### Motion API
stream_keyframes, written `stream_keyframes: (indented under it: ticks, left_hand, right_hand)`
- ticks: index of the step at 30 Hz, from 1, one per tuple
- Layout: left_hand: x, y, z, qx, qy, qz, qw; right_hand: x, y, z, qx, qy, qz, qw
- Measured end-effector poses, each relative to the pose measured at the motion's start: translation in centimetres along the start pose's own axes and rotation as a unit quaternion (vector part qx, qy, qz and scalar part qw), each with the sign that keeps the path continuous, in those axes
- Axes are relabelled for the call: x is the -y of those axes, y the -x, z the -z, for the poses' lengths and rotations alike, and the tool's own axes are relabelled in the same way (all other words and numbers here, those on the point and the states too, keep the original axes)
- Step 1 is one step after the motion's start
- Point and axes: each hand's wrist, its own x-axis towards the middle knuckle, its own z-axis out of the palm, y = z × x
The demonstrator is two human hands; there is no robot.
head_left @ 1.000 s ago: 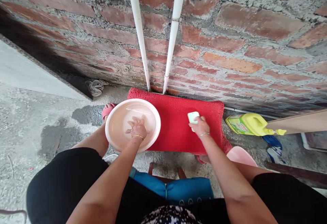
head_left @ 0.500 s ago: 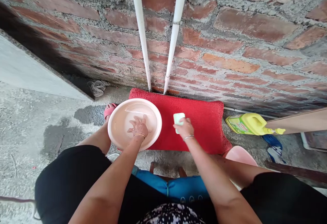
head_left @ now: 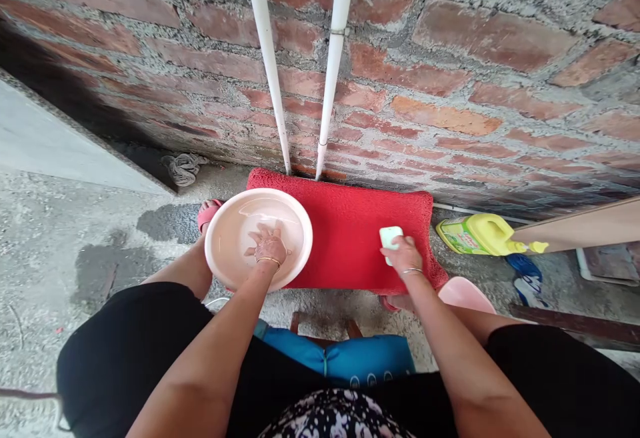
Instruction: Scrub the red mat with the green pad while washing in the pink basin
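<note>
My left hand point(head_left: 269, 246) dips into the water of a pale pink basin point(head_left: 216, 251), its fingers spread and holding nothing. The basin stands on the left end of a red textured cloth point(head_left: 345, 231), which covers a low, flat support that I cannot see. Toward the cloth's right end, my right hand point(head_left: 404, 255) is closed around a pale green-and-white brush-like block point(head_left: 391, 235), its underside hidden against the cloth. A bracelet circles each wrist.
A yellow detergent jug point(head_left: 480, 233) lies right of the cloth, near a pink tub point(head_left: 467, 295) and a blue-and-white packet point(head_left: 527, 281). Two white pipes point(head_left: 327, 91) run down the brick wall point(head_left: 440, 58) behind. A grey rag bundle point(head_left: 184, 168) lies left on the concrete floor.
My right hand has slid the pale green block rightward across the red cloth. My left hand stays in the basin with its fingers spread. The view has shifted slightly.
</note>
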Motion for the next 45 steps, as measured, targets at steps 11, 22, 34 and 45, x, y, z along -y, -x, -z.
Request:
stream_keyframes:
  ticks: [11, 22, 34, 45]
  left_hand:
    - [0.0, 0.2, 0.3, 0.006, 0.009, -0.005, 1.000]
    - [0.0, 0.3, 0.4, 0.005, 0.018, -0.005, 1.000]
    - [-0.1, 0.3, 0.4, 0.001, 0.012, -0.001, 1.000]
    - [-0.1, 0.2, 0.6, 0.003, -0.010, -0.007, 1.000]
  right_hand:
    - [5.3, 4.0, -0.2, 0.022, -0.080, -0.020, 0.996]
    - [14.9, 8.2, -4.7, 0.095, -0.021, 0.189, 0.977]
    - [-6.4, 1.6, 2.5, -0.011, 0.008, -0.151, 0.988]
    - [11.7, 11.6, -5.7, 0.135, -0.029, 0.201, 0.970]
